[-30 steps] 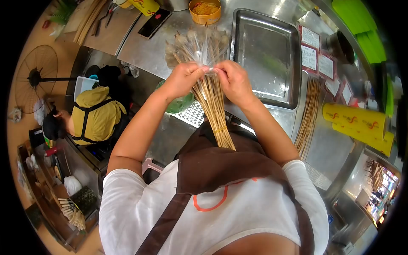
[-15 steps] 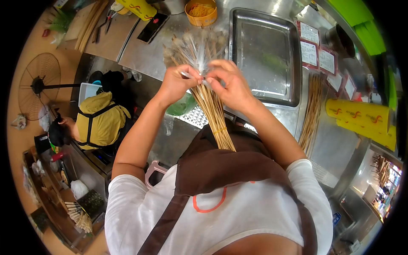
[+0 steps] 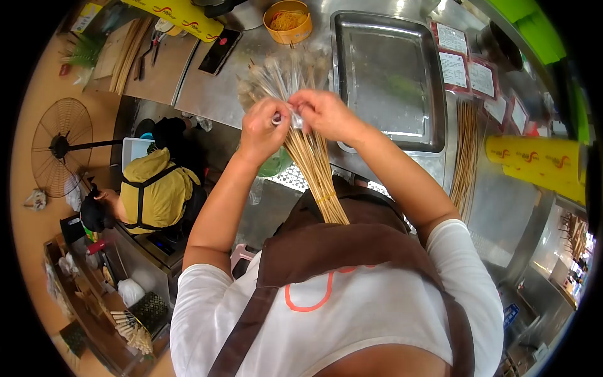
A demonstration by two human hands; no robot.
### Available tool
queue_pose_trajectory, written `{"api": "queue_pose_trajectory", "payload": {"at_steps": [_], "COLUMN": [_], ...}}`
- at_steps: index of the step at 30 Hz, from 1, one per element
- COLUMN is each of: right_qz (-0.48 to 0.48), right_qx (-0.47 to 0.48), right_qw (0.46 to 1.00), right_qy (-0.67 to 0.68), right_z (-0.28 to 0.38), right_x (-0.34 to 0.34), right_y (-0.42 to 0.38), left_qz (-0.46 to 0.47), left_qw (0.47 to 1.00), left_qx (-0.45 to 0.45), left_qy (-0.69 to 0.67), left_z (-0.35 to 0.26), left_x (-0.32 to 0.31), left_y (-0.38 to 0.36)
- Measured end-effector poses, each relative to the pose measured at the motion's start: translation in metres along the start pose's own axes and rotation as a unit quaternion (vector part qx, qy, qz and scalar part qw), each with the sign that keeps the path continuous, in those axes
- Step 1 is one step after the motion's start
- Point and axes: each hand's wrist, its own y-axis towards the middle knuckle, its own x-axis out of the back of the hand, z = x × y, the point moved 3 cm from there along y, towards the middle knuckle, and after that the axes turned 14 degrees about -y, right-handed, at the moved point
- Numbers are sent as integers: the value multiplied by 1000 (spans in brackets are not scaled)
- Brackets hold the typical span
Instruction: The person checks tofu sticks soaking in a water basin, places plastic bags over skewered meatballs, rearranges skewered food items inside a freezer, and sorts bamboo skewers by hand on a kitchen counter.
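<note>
A bundle of thin wooden skewers (image 3: pixel 314 169) slants from the worktop edge down against my brown apron, with a band round its lower end. Over its far end a clear plastic bag (image 3: pixel 286 74) covers pale pieces that I cannot make out. My left hand (image 3: pixel 264 125) is closed on the gathered plastic at the bag's neck, on the bundle's left side. Close by, my right hand (image 3: pixel 330 116) pinches the same plastic on the right, fingertips bent inward. A piece of plastic hangs just below the right fingers.
A steel tray (image 3: pixel 389 81) lies right of the bundle, near loose skewers (image 3: pixel 463 160) and labelled red packets (image 3: pixel 453 69). A phone (image 3: pixel 220 53) and orange tub (image 3: pixel 287 30) are at the back. A person in a yellow top (image 3: pixel 154 191) is at left, near a fan (image 3: pixel 61 146).
My right hand has drawn in closer to my left at the bag's neck, and my left fingers have curled tighter. The view has shifted slightly.
</note>
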Motion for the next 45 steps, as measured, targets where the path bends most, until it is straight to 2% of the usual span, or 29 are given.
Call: {"api": "queue_pose_trajectory", "payload": {"at_steps": [2,4,5,7,8,10,11,13,16,18,21,24,26,27,29,31,33,34,35,36,37,38,39,40,41,43,44,45], "right_qz": [10,60,58,132,129,196,192,266,280,288,296,265,177,179,123,118,111,95,77,54,6,-67,-146,-174,-195,-222,-229,-235], "right_qx": [-13,-90,-90,-137,-138,-102,-103,-98,-77,-63,-61,-53,88,88,135,129,122,126,129,118,112,105,106,99,85,38,31,7], "right_qw": [1000,989,989,978,978,975,975,956,952,950,952,963,969,969,941,941,939,942,944,949,953,962,961,956,956,957,954,955], "right_qy": [18,99,101,88,89,39,39,75,93,101,39,20,-146,-145,-286,-290,-301,-296,-293,-287,-280,-243,-209,-212,-200,-182,-190,-182], "right_z": [0,-1,0,3,2,1,0,0,-2,-2,1,1,5,8,18,14,10,10,9,6,4,2,4,7,6,7,8,7], "right_x": [-3,-1,3,6,9,13,17,19,20,18,14,12,13,13,15,12,13,10,9,6,6,8,12,18,22,25,23,18], "right_y": [-1,3,7,16,20,28,32,36,37,38,40,37,36,35,32,32,30,28,26,21,14,5,-6,-17,-30,-56,-67,-78], "left_qz": [9,15,22,33,34,36,30,27,18,53,44,45,44,45,31,21,-26,-32,-27,-92,-153,-241,-313,-269,-216,-152,-114,-118], "left_qw": [999,997,995,992,992,991,992,992,993,990,993,991,990,989,991,993,996,997,998,991,976,938,870,799,699,524,448,391], "left_qx": [-27,-59,-82,-103,-104,-108,-110,-111,-87,-111,-89,-87,-91,-96,-77,-61,-31,28,21,86,151,232,316,395,466,544,561,588], "left_qy": [20,40,50,59,64,68,62,56,72,62,60,94,98,102,101,97,80,60,51,46,35,-91,-214,-366,-498,-637,-687,-698], "left_z": [6,8,8,7,7,9,11,9,12,16,17,14,11,9,4,-1,-2,-1,-4,-3,-1,4,5,-3,-14,-32,-47,-51], "left_x": [-3,-5,-6,-5,-5,-7,-6,-3,5,5,6,7,8,9,8,8,6,6,3,2,-2,-8,-16,-20,-25,-45,-55,-58], "left_y": [0,2,2,-1,-1,0,-1,-1,-1,-3,-7,-6,-5,-5,-9,-17,-25,-32,-40,-48,-59,-77,-95,-102,-106,-111,-106,-105]}}
